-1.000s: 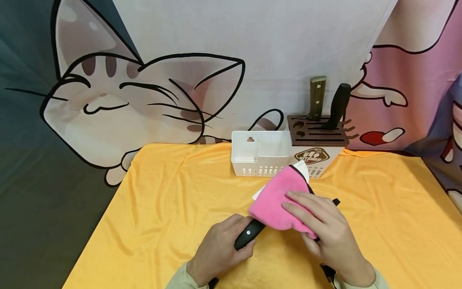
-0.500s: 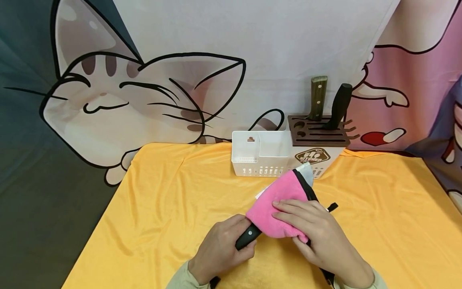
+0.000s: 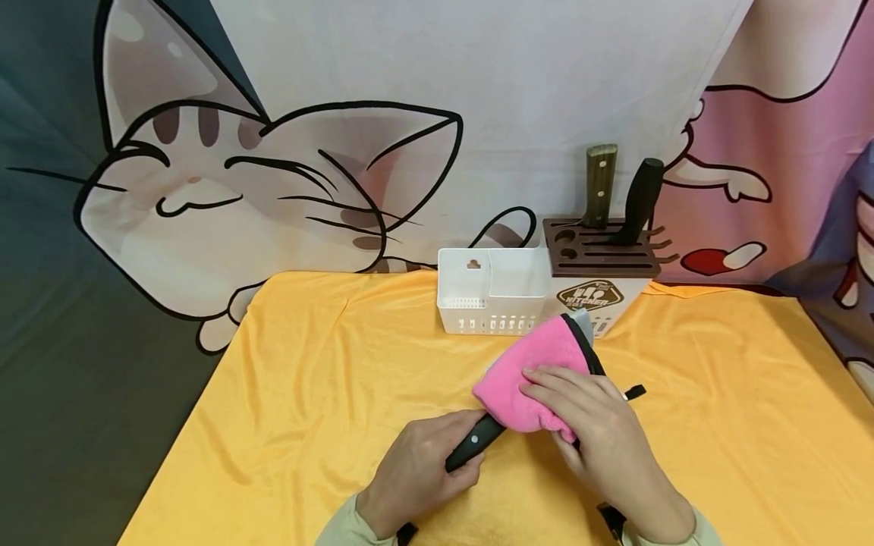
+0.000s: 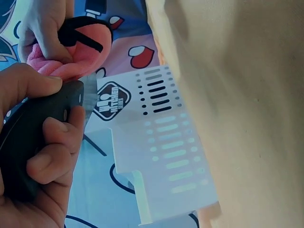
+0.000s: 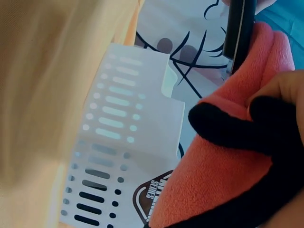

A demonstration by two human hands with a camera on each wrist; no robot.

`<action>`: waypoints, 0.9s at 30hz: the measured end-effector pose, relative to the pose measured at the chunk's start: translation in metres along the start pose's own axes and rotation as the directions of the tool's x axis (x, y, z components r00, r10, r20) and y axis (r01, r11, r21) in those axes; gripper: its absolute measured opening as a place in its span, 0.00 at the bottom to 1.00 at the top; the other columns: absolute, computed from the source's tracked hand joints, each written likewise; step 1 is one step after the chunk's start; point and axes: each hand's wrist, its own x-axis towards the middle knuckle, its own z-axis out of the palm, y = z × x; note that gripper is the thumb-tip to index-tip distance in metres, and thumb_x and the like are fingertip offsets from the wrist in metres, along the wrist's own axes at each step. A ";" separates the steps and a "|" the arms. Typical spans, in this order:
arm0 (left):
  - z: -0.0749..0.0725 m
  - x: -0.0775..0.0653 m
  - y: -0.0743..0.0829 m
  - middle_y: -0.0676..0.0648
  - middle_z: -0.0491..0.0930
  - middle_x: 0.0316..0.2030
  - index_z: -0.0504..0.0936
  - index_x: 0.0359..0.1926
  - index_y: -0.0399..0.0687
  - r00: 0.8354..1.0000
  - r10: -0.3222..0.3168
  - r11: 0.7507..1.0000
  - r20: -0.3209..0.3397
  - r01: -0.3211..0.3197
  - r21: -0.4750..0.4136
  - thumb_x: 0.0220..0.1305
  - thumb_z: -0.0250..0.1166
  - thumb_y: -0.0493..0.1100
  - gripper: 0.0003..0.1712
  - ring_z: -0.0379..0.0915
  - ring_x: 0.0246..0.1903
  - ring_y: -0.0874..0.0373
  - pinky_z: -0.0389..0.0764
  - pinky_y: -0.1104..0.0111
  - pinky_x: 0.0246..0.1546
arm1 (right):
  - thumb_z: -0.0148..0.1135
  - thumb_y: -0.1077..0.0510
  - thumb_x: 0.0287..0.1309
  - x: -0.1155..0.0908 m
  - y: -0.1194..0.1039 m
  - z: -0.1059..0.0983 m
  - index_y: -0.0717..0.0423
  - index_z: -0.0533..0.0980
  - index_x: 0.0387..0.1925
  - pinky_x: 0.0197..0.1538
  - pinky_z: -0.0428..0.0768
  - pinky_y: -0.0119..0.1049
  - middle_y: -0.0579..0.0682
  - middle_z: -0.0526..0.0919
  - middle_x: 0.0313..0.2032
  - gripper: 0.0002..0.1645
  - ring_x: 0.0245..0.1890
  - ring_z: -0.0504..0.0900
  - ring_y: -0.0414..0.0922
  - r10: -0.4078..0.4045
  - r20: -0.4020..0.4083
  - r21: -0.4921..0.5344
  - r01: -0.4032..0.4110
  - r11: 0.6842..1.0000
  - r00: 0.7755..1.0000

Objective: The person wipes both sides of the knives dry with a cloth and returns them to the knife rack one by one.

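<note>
In the head view my left hand (image 3: 423, 466) grips the black riveted handle (image 3: 476, 440) of a kitchen knife. A pink cloth (image 3: 539, 356) with black edging is folded over most of its blade; only the grey blade end (image 3: 582, 320) shows past the cloth. My right hand (image 3: 594, 425) holds the cloth against the blade, fingers spread on top and thumb underneath. From the left wrist, a strip of blade (image 4: 89, 97) shows between handle and cloth. The right wrist view has the cloth (image 5: 223, 171) bunched in the right hand, its black trim facing the camera.
Behind the hands stands a white plastic rack (image 3: 495, 292) with a brown slotted top (image 3: 601, 262). A wooden-handled knife (image 3: 601, 186) and a black-handled tool (image 3: 642, 201) stand in its slots. A yellow cloth (image 3: 328, 379) covers the table; a cartoon-cat curtain (image 3: 307, 174) hangs behind.
My right hand and the cloth slid down toward the handle, then back a little up the blade. The pale strip of blade along the cloth's left edge has almost vanished. The left hand stays nearly still.
</note>
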 end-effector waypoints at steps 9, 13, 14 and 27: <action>-0.002 -0.002 0.000 0.50 0.85 0.46 0.81 0.53 0.41 1.000 -0.005 1.000 -0.001 0.005 -0.007 0.51 0.73 0.36 0.25 0.83 0.41 0.66 0.81 0.75 0.43 | 0.54 0.60 0.59 -0.007 0.007 -0.003 0.52 0.82 0.56 0.54 0.67 0.46 0.49 0.81 0.60 0.24 0.61 0.76 0.53 0.135 0.033 -0.050 -0.134 0.990 0.990; -0.003 -0.003 -0.001 0.49 0.86 0.45 0.82 0.54 0.40 1.000 -0.005 1.000 0.009 0.005 -0.006 0.51 0.73 0.36 0.25 0.83 0.41 0.66 0.81 0.75 0.43 | 0.56 0.63 0.56 -0.007 0.011 -0.004 0.53 0.81 0.57 0.52 0.67 0.48 0.51 0.82 0.58 0.26 0.60 0.76 0.54 0.157 -0.006 -0.064 -0.157 0.985 0.988; -0.003 -0.003 -0.001 0.49 0.86 0.45 0.82 0.54 0.39 1.000 -0.005 1.000 0.013 0.005 -0.007 0.52 0.73 0.36 0.25 0.83 0.41 0.66 0.81 0.75 0.43 | 0.56 0.63 0.55 -0.007 0.012 -0.005 0.53 0.81 0.57 0.51 0.67 0.48 0.51 0.82 0.58 0.26 0.60 0.76 0.54 0.161 -0.018 -0.068 -0.162 0.984 0.987; -0.005 -0.001 -0.001 0.49 0.86 0.47 0.81 0.55 0.40 1.000 0.002 1.000 0.022 -0.002 -0.025 0.52 0.73 0.36 0.26 0.82 0.44 0.66 0.81 0.75 0.45 | 0.60 0.76 0.41 -0.007 0.022 -0.015 0.55 0.80 0.58 0.43 0.64 0.47 0.52 0.82 0.57 0.38 0.58 0.76 0.53 0.247 -0.107 -0.132 -0.260 0.957 0.963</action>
